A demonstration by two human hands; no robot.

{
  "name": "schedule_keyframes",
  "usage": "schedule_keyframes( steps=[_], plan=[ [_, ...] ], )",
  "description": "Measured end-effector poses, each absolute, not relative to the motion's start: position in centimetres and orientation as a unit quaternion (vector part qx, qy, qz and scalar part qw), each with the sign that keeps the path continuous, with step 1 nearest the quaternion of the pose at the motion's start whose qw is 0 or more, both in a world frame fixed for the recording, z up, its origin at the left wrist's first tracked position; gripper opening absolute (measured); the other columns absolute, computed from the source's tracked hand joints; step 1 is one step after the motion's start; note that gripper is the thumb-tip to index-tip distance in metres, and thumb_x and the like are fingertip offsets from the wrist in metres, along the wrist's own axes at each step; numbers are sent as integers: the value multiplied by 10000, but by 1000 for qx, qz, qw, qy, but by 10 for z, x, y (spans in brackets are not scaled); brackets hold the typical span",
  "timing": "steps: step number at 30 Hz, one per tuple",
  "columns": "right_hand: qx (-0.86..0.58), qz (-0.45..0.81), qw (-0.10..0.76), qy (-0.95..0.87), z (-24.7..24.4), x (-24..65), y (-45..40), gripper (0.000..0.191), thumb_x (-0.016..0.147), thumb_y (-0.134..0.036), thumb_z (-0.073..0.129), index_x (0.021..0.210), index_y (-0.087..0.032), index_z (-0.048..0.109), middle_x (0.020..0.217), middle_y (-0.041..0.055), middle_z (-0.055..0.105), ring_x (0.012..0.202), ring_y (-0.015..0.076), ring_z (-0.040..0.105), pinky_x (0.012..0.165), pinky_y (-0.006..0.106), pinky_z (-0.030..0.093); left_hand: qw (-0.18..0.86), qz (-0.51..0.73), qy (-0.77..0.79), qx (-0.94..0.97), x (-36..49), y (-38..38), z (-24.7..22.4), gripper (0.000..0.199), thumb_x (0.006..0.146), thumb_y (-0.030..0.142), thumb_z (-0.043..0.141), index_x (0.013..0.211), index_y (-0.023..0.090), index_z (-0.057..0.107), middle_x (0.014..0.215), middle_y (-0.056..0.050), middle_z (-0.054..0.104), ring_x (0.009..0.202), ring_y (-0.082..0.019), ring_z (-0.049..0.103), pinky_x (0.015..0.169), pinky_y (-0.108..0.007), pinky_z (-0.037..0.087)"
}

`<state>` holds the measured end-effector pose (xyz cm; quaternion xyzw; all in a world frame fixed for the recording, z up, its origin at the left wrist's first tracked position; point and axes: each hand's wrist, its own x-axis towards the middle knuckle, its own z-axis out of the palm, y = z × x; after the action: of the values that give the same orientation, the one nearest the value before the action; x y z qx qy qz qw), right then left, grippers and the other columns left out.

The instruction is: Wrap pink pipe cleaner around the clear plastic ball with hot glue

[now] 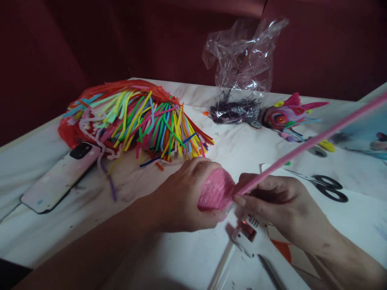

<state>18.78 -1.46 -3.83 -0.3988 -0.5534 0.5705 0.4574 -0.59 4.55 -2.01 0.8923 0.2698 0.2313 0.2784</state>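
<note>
My left hand [184, 197] is wrapped round a pink fuzzy piece [215, 189] covered in rows of pipe cleaner; its far side is hidden by my fingers. Between the thumb and fingers of my right hand [275, 197] is a long pink pipe cleaner [302, 147], pinched close to where it meets the pink piece. From there it slants up past the right edge of the view. Just below my hands lies a glue gun [249, 227], partly covered, with a small orange-red light showing.
A red bag [65, 133] spills many-coloured pipe cleaners [157, 125] at the back left. A phone [62, 177] lies in front of it. Behind stand a clear plastic bag [242, 60] with dark shreds and a colourful pipe-cleaner figure [287, 117]. Black-handled scissors [329, 187] rest at the right.
</note>
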Motion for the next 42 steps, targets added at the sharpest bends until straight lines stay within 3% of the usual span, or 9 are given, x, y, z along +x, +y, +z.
schedule_keyframes(
  steps=[8,16,26,42],
  plan=[
    [-384,561,466,-567,-39,186,-16,47,876,-202,672,871,-158,657,659,18,513,455,124,525,376,172,487,278,230,273,892,-7,45,-21,564,664,323,644,1170,166,452,1196,-108,484,1135,-255,441,996,-409,376],
    [-406,512,470,-594,-36,186,-17,133,891,-218,654,802,-122,631,666,30,500,533,123,547,433,138,489,279,208,279,895,-6,44,-18,577,659,294,649,1179,144,450,1210,-117,472,1153,-238,426,1016,-381,353],
    [-409,486,452,-626,-39,186,-19,158,930,-241,592,848,-105,591,674,25,483,441,103,496,351,150,449,280,218,286,890,-4,44,-18,529,693,344,643,1155,166,460,1195,-103,494,1123,-236,447,991,-390,365],
    [-384,465,449,-660,-35,184,-18,147,961,-177,533,839,-101,563,647,10,501,447,73,497,396,120,425,277,229,290,887,-1,39,-16,493,698,248,615,1152,149,449,1190,-99,497,1128,-215,446,999,-366,353]
  ],
)
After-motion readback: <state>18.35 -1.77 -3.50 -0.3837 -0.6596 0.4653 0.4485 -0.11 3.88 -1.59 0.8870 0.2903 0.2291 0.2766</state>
